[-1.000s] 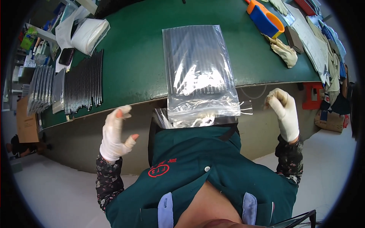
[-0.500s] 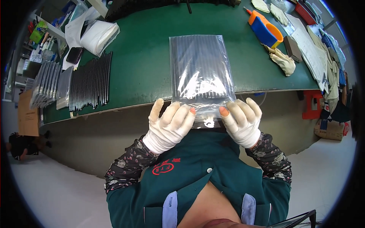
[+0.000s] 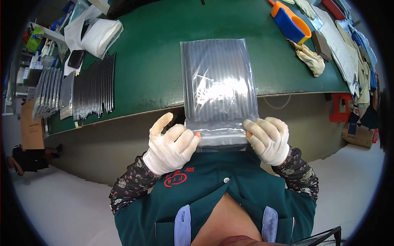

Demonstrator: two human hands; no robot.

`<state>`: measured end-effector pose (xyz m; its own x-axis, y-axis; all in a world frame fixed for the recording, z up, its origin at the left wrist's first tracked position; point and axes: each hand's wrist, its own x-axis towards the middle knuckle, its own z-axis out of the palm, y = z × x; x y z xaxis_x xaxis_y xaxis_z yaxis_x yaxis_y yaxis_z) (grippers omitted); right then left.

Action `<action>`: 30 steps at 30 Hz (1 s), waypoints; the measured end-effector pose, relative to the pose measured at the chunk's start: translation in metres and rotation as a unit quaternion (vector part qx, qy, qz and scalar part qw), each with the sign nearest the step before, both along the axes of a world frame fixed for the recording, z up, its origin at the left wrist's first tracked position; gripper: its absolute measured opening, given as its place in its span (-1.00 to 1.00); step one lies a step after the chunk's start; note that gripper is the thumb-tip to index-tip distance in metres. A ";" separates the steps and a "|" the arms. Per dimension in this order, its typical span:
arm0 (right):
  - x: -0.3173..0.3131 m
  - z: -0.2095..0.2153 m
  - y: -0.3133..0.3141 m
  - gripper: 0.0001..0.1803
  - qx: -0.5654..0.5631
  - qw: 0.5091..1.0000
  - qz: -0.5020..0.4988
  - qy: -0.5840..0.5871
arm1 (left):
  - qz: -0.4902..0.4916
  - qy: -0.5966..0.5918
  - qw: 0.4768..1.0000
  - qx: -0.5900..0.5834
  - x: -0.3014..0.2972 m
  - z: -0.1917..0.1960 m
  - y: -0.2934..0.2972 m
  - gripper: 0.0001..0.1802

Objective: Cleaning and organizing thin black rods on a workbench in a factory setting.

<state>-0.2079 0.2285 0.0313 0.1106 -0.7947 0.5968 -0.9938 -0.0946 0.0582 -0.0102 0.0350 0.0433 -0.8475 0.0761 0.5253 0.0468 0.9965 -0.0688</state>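
A clear plastic bag (image 3: 218, 84) filled with dark thin rods lies on the green table (image 3: 156, 53), its near end hanging over the front edge. My left hand (image 3: 171, 145), in a white glove, pinches the bag's near left corner. In a matching glove, my right hand (image 3: 267, 138) pinches the near right corner. Both hands hold the bag's open end just in front of my chest.
A row of loose dark rods (image 3: 95, 88) and filled bags (image 3: 47, 98) lies at the table's left. A white bundle (image 3: 100, 37) sits at the back left. An orange and blue tool (image 3: 290, 22), a spare glove (image 3: 310, 59) and papers (image 3: 342, 45) lie at the right.
One second ago both hands were off the bag, spread apart. They came together onto its near end and now pinch its two corners, slightly further apart than half a second ago.
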 end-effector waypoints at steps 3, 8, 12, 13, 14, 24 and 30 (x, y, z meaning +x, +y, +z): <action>0.004 0.017 0.004 -0.74 0.056 0.998 -0.007 -0.023 | 0.000 -0.007 0.999 0.044 0.003 0.008 -0.002 -0.84; -0.006 0.033 -0.004 -0.70 0.097 0.994 -0.024 -0.046 | 0.025 -0.003 0.990 0.137 -0.002 0.019 -0.011 -0.82; -0.016 0.038 -0.007 -0.72 0.116 0.986 -0.030 -0.115 | 0.020 -0.019 0.978 0.208 0.001 0.028 -0.028 -0.79; -0.021 0.039 -0.007 -0.73 0.112 0.980 -0.046 -0.157 | 0.012 -0.023 0.976 0.218 0.000 0.028 -0.031 -0.76; -0.026 0.040 -0.006 -0.73 0.107 0.972 -0.060 -0.199 | 0.011 -0.021 0.975 0.220 -0.001 0.026 -0.033 -0.76; -0.034 0.019 -0.023 -0.80 0.129 0.906 -0.181 -0.361 | 0.106 -0.051 0.930 0.348 -0.015 0.012 -0.047 -0.79; -0.033 0.015 -0.024 -0.81 0.104 0.916 -0.198 -0.335 | 0.105 -0.051 0.954 0.275 -0.018 0.012 -0.047 -0.79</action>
